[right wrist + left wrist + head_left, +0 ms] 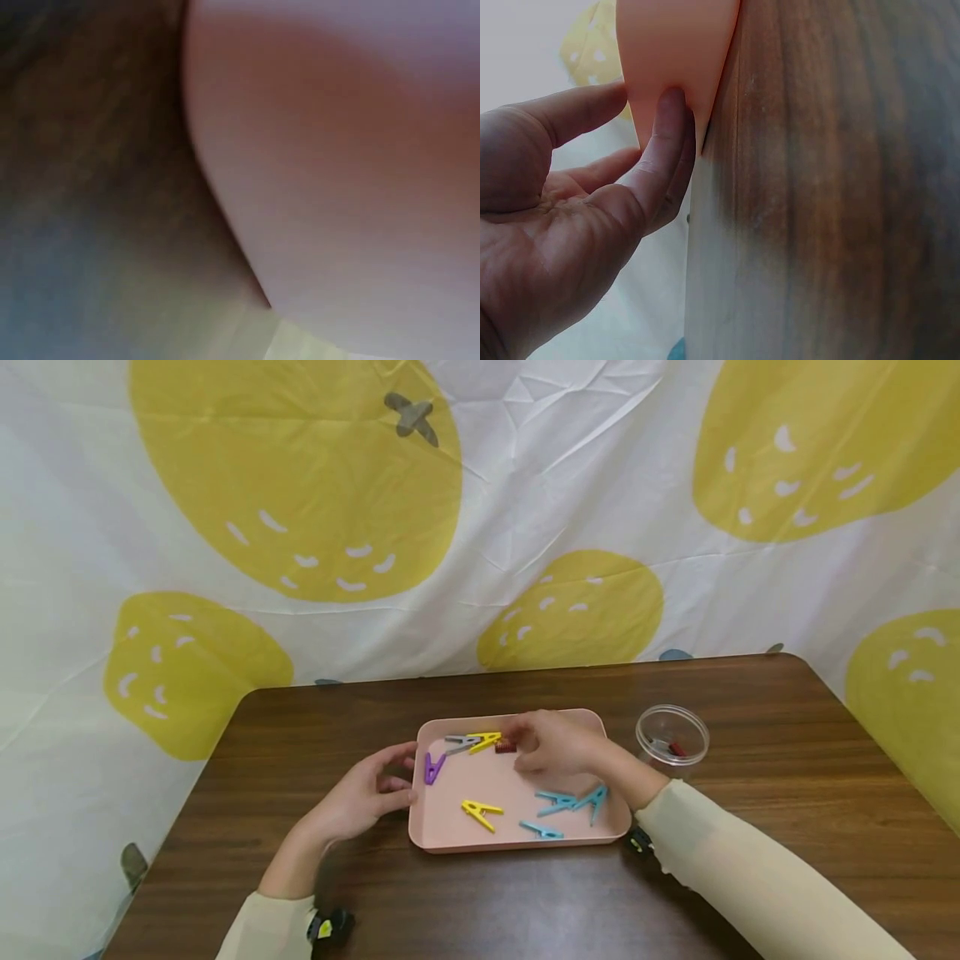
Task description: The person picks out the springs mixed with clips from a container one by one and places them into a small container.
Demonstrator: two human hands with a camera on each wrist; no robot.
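Observation:
A shallow pink tray (487, 781) lies on the table with several plastic clothespins in it. My left hand (367, 793) rests its spread thumb and fingers against the tray's left end; the left wrist view shows fingertips (671, 101) on the outer wall. Bent over the tray's far side, my right hand (558, 743) has its thumb and index finger apart, beside a small dark-red ribbed piece (506, 747). Near that piece lie a yellow clothespin (485, 742) and a grey one (461, 742). The right wrist view is blurred and shows only the tray's side (315, 187).
A purple clothespin (433, 768) lies at the tray's left, another yellow one (480, 814) near the front, and blue ones (542, 831) at front right. A clear round jar (672, 735) holding red and grey pieces stands right of the tray. A patterned cloth (525, 527) hangs behind the table.

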